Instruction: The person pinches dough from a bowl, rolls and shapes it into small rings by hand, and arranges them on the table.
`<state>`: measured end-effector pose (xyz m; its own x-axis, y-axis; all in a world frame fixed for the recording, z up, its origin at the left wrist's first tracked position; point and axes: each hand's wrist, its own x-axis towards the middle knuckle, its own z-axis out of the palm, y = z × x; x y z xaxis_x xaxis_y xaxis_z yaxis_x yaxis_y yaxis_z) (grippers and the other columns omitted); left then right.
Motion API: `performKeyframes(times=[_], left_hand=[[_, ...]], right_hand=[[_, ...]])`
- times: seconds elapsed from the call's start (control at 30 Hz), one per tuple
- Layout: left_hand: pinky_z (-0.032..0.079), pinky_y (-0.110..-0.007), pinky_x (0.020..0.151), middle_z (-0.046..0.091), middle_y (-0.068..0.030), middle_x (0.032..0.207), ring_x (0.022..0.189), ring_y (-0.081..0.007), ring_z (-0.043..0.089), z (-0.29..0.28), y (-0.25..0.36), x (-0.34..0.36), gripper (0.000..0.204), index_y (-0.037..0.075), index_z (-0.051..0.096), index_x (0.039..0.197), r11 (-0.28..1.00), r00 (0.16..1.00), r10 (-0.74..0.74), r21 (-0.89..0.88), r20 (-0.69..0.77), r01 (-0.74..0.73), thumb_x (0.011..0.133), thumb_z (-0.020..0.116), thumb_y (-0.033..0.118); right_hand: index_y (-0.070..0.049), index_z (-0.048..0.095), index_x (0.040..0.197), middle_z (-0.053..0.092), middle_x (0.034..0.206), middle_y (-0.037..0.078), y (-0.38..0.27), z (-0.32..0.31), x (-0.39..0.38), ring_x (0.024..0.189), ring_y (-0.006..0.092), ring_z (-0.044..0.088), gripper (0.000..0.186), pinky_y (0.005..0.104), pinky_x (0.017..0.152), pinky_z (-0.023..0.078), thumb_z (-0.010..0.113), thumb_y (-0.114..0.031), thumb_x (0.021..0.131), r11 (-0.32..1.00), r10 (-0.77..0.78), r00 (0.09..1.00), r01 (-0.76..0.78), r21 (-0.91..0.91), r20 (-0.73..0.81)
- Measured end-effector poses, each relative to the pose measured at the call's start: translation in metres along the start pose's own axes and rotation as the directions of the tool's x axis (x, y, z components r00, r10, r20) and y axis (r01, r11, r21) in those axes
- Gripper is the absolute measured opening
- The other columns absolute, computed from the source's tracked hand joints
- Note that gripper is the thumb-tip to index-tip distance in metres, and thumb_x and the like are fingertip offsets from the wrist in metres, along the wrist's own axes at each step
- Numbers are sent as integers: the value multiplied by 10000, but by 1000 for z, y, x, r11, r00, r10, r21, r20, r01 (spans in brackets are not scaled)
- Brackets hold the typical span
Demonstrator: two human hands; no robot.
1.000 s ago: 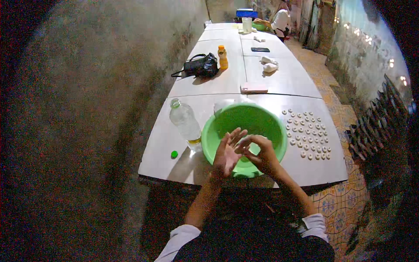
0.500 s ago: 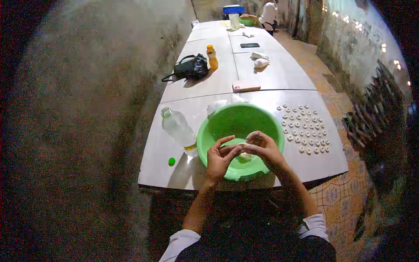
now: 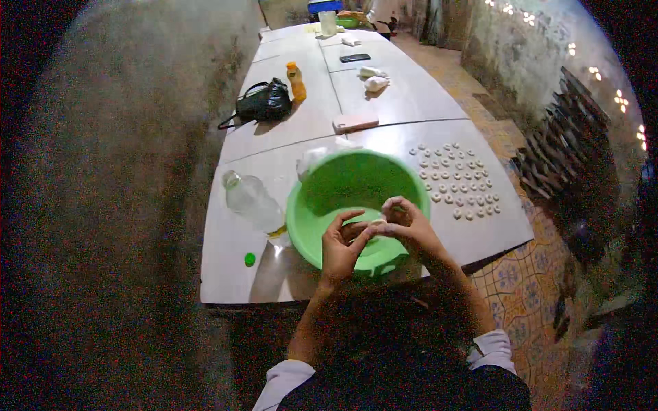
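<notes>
Over the green basin (image 3: pixel 323 188), my two hands meet fingertip to fingertip. A small pale piece of dough (image 3: pixel 377 223) is pinched between them; its exact shape is partly hidden by the fingers. My left hand (image 3: pixel 338 248) holds it with thumb and forefinger, the other fingers curled behind. From the other side my right hand (image 3: pixel 412 231) grips it, its forefinger arched up and dusted white. Right of the basin, several small dough rings (image 3: pixel 454 188) lie in rough rows on the white table (image 3: pixel 226 284).
Left of the basin lies a clear plastic bottle (image 3: pixel 253 202), near a green cap (image 3: pixel 249 259). Farther up are a pink case (image 3: pixel 356 123), a black bag (image 3: pixel 264 103), an orange-capped bottle (image 3: pixel 296 83), white bundles (image 3: pixel 375 83) and a dark phone (image 3: pixel 354 58). Another person (image 3: pixel 380 12) works at the far end.
The whole view has swung, so the table and its things sit farther left and higher. My hands stay pinched together over the basin, with the dough piece now showing more between the fingertips.
</notes>
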<state>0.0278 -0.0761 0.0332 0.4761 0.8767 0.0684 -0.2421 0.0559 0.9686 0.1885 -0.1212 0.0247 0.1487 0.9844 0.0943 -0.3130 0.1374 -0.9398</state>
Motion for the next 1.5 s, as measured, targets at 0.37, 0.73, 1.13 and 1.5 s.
performKeyframes(times=[0.37, 0.73, 1.13, 1.5], left_hand=[[499, -296, 801, 632, -136, 959, 933, -172, 601, 100, -20, -6, 381, 19, 512, 1118, 985, 997, 20, 170, 69, -31, 781, 678, 77], [497, -308, 817, 623, -132, 1029, 937, -186, 605, 153, -87, -1, 357, 13, 461, 1152, 961, 1000, -7, 276, 18, 2, 836, 605, 94], [501, -341, 752, 567, -155, 1023, 894, -264, 585, 158, -135, 23, 301, 23, 527, 1084, 674, 985, 171, 724, 35, -143, 797, 605, 64], [431, -385, 766, 529, -145, 856, 845, -313, 525, 157, -167, 59, 138, 3, 596, 832, 584, 947, 312, 773, 69, -249, 731, 654, 77]], right_hand=[[-55, 501, 972, 577, 862, 42, -39, -78, -50, 841, 131, 579, 344, 303, 783, 484, 714, -135, 713, 871, -228, 960, 125, -475, -165], [-57, 625, 782, 636, 719, 76, -14, -184, -26, 669, 175, 602, 110, 311, 647, 470, 675, -95, 692, 531, -152, 988, 95, -842, 15], [-213, 653, 825, 576, 939, 5, 31, -224, 4, 952, 213, 556, 173, 495, 841, 347, 679, -190, 655, 137, -191, 973, 157, -978, 130], [-225, 647, 898, 544, 1005, 28, 35, -234, -2, 1027, 211, 505, 161, 517, 858, 328, 620, -265, 744, -57, -90, 984, 151, -987, 156]])
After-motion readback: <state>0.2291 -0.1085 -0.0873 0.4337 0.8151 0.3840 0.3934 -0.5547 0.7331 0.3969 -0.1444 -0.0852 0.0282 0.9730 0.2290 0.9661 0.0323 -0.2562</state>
